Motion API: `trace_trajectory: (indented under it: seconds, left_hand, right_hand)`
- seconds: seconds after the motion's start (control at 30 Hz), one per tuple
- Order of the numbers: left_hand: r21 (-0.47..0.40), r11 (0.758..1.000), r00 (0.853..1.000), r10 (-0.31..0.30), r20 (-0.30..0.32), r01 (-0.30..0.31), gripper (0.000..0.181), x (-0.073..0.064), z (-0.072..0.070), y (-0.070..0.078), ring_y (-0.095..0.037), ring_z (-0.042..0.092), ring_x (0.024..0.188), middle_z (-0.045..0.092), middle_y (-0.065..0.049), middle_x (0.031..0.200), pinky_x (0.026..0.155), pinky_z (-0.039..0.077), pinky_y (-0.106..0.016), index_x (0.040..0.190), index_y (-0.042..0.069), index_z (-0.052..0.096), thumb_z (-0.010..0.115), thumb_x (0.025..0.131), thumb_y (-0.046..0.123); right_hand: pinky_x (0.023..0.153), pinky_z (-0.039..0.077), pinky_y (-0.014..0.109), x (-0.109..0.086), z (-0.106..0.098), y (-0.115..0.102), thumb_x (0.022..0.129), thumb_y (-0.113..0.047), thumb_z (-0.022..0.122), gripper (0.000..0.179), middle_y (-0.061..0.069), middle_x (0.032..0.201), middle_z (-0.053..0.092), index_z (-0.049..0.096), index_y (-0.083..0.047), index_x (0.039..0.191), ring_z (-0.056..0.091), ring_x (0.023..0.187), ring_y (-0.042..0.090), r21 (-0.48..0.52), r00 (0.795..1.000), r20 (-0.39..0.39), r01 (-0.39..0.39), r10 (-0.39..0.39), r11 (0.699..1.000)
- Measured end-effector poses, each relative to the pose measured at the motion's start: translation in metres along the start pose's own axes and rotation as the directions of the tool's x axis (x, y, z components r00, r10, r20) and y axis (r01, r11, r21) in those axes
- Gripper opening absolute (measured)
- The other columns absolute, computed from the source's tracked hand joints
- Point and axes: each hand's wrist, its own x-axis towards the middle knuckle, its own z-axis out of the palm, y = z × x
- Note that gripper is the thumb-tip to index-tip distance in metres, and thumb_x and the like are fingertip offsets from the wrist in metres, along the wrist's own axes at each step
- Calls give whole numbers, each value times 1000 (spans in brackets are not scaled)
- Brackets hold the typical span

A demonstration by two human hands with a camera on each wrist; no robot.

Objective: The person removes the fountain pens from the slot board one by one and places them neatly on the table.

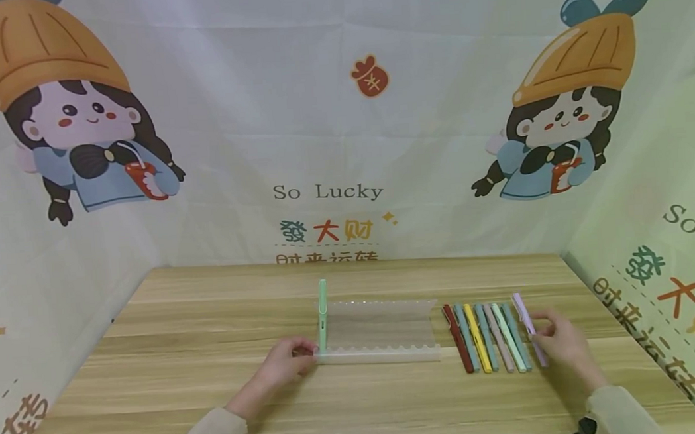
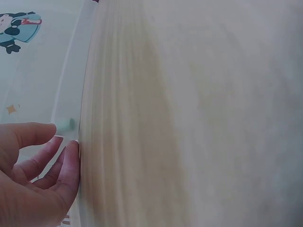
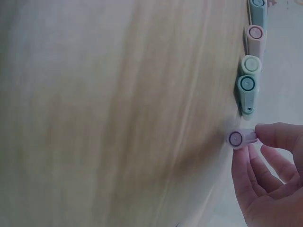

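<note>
On the table lies a clear plastic pen rack (image 1: 386,356) with a scalloped front edge. A light green pen (image 1: 323,321) lies at its left end, clip side up. My left hand (image 1: 287,363) holds the rack's front left corner between thumb and fingers; in the left wrist view a blurred pale green pen end (image 2: 65,125) shows by the thumb tip. My right hand (image 1: 564,346) pinches a lavender pen (image 1: 522,309) at the right end of a row of pens. In the right wrist view the lavender pen's round end (image 3: 236,138) faces the camera.
Left of the lavender pen, several pens lie side by side, among them a dark red pen (image 1: 458,340), a yellow pen (image 1: 477,338) and a mint pen (image 1: 508,338). The wooden table (image 1: 205,325) is bordered by a printed cloth backdrop (image 1: 230,151).
</note>
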Motion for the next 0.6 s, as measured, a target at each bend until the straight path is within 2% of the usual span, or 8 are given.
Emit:
trace_trajectory:
  seconds: [0.27, 0.6]
  left_hand:
    - [-6, 1000, 1000, -1, 3, 1, 16, 0, 0, 1, -16, 52, 70, 56, -7, 80, 59, 48, -31, 93, -7, 57, 60, 79, -1]
    - [-1, 1000, 1000, 3, -1, -3, 15, 1, 0, 1, -16, 52, 70, 56, -7, 80, 59, 48, -30, 92, -7, 57, 60, 78, -2]
  right_hand:
    - [51, 41, 31, 0, -1, 0, 76, -2, 56, 40, 10, 74, 58, 46, 11, 112, 52, 59, 18, -30, 998, 39, -54, 55, 998]
    - [61, 42, 43, 5, 0, -2, 73, -7, 59, 37, 12, 74, 60, 51, 12, 103, 55, 63, 24, -149, 998, 35, -43, 49, 988]
